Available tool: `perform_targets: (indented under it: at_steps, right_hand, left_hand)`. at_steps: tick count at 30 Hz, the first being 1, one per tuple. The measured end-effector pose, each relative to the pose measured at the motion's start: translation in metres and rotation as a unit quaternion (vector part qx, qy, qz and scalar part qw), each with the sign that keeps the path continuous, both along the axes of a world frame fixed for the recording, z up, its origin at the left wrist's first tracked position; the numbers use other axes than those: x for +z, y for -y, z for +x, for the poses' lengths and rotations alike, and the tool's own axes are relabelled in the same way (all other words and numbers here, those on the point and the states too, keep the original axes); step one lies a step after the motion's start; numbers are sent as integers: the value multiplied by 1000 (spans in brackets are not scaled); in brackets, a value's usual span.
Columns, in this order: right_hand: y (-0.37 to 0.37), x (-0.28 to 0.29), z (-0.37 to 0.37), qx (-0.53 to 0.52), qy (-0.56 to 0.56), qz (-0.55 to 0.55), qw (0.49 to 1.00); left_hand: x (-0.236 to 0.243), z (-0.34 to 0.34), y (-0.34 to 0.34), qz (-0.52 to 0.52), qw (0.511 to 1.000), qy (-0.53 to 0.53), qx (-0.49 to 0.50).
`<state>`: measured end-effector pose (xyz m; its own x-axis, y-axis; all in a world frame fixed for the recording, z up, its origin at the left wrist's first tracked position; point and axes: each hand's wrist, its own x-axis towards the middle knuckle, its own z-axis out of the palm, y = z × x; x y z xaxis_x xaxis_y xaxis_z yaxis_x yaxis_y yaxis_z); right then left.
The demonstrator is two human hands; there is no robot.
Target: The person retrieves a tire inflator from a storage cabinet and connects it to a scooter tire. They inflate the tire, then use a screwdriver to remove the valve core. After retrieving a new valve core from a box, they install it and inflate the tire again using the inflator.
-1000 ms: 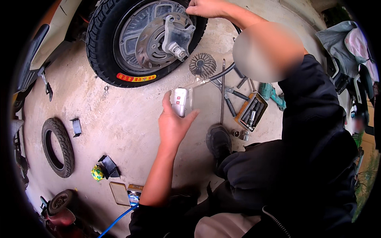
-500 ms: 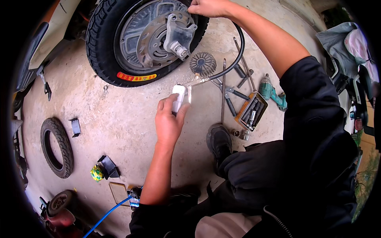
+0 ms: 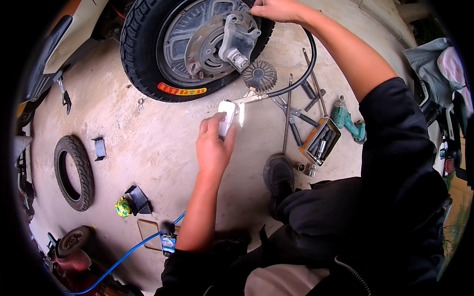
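My left hand point(image 3: 214, 148) is closed around the pale handle of a tyre inflator gun point(image 3: 227, 114). A shiny metal lever stands beside the fingers. At its head sits a round, dark, ribbed part point(image 3: 259, 76), seemingly a gauge cover. A black hose point(image 3: 312, 59) curves from the gun up behind my right forearm. Pinched at the wheel's rim, my right hand point(image 3: 272, 10) hides whatever lies between its fingers. The wheel point(image 3: 173, 49) has a black knobbly tyre with a red and yellow sticker, a metal hub, a brake disc point(image 3: 195, 52) and a grey bracket.
To the right lie long bars point(image 3: 287, 113), cutters point(image 3: 295, 118), a socket tray point(image 3: 321, 142), and a green power tool point(image 3: 345, 118). A loose tyre point(image 3: 74, 172), a dark open box point(image 3: 140, 199) and a blue hose point(image 3: 131, 254) are on the left. Parked vehicles border the floor.
Most of the scene has shifted right in the picture, and the wheel slightly upward. Both hands keep their places on the inflator gun and at the rim. More of the blue hose shows.
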<state>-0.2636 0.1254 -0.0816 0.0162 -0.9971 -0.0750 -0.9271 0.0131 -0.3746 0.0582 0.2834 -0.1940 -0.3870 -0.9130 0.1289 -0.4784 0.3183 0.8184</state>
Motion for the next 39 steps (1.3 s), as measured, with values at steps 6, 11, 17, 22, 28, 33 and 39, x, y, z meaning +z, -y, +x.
perform_targets:
  at_steps: [6,11,17,22,28,33,39]
  right_hand:
    - [-5,-6,0,-21,60,3,998]
    - [-7,-2,5,-25,82,-1,996]
    - [-7,-14,-2,-37,41,-12,998]
    - [-10,-6,-1,-19,43,24,999]
    - [-21,-20,-18,47,81,-44,995]
    - [-50,17,-18,-93,245,94,960]
    - [-99,47,39,-36,217,19,975]
  left_hand:
    - [-3,5,-3,-13,999,21,39]
    - [-2,2,-6,78,994,3,83]
    - [-6,-2,2,30,998,6,56]
    - [3,-4,6,79,996,-12,46]
    - [0,1,7,85,996,4,21]
    - [-1,3,9,91,996,-2,10]
    - [7,10,10,9,999,32,3]
